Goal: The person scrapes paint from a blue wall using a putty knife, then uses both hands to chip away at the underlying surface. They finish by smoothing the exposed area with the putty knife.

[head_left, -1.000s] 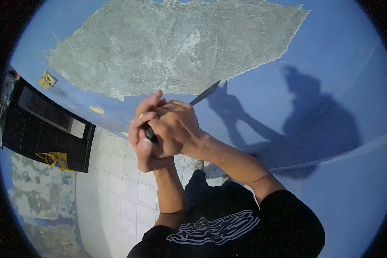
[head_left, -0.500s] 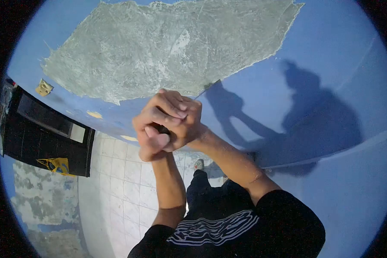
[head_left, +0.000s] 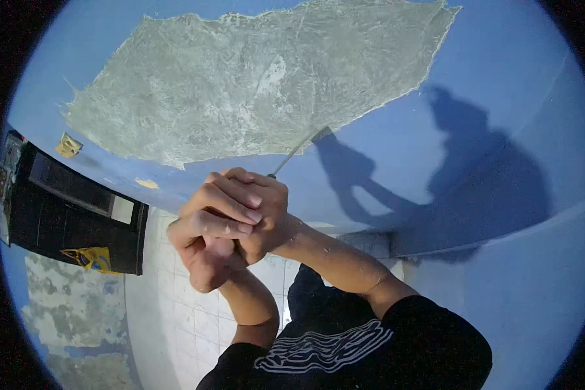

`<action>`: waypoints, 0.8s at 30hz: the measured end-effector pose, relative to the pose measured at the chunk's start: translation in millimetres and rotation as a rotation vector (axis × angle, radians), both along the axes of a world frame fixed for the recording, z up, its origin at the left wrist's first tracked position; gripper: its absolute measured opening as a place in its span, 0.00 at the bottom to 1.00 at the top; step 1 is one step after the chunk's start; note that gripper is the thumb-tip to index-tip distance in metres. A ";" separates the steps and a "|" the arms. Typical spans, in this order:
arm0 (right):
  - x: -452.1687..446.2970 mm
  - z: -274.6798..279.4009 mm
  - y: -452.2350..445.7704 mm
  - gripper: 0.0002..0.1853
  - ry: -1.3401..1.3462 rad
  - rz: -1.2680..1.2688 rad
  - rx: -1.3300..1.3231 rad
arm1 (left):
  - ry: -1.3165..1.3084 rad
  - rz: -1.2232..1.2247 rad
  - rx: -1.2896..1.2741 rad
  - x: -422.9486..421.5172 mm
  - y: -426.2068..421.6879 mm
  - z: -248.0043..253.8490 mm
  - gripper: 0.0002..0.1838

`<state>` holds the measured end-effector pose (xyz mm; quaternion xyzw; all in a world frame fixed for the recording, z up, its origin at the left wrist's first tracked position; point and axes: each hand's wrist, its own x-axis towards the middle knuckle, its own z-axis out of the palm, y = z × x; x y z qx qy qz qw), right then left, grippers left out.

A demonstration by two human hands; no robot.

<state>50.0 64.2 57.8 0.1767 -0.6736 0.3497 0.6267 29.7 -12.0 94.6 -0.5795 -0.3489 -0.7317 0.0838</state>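
Note:
A scraper [head_left: 296, 152] with a thin metal shaft and a small flat blade reaches up to the wall, its blade at the lower edge of a bare grey patch [head_left: 195, 91]. My right hand [head_left: 270, 208] is closed around its handle, which is mostly hidden by fingers. Wrapped over the right hand, my left hand [head_left: 208, 221] is closed too, with its fingers bent across the knuckles. Whether the left hand touches the handle itself cannot be seen.
Blue painted wall [head_left: 396, 123] surrounds the patch, with my shadow on its right side. To the left are a dark door [head_left: 65, 214], a yellow bag [head_left: 94, 259] and a peeling wall section [head_left: 71, 299]. White floor tiles [head_left: 188, 305] lie below.
Both hands have moved down and left, drawing the scraper back a little from the patch. More of its shaft now shows. The view has shifted slightly.

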 end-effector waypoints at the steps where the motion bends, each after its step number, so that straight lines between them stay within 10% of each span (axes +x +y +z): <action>1: -5.3 -4.1 -1.5 0.11 0.038 0.045 0.011 | -0.040 0.046 -0.081 1.4 -4.1 4.9 0.17; 6: 8.1 4.5 -4.5 0.10 -0.275 0.071 0.003 | -0.183 0.203 -0.172 15.4 9.2 21.5 0.13; 8: -0.4 10.1 -13.8 0.10 0.022 0.255 -0.185 | -0.158 0.102 -0.168 12.8 15.4 16.9 0.12; 17: -31.6 -16.9 -0.2 0.13 0.073 -0.206 -0.055 | -0.020 -0.380 -0.142 -32.1 34.8 -3.5 0.08; 24: -81.5 -113.0 -42.9 0.15 -0.620 0.126 -0.424 | 0.075 -0.552 -0.086 -32.3 45.1 7.1 0.07</action>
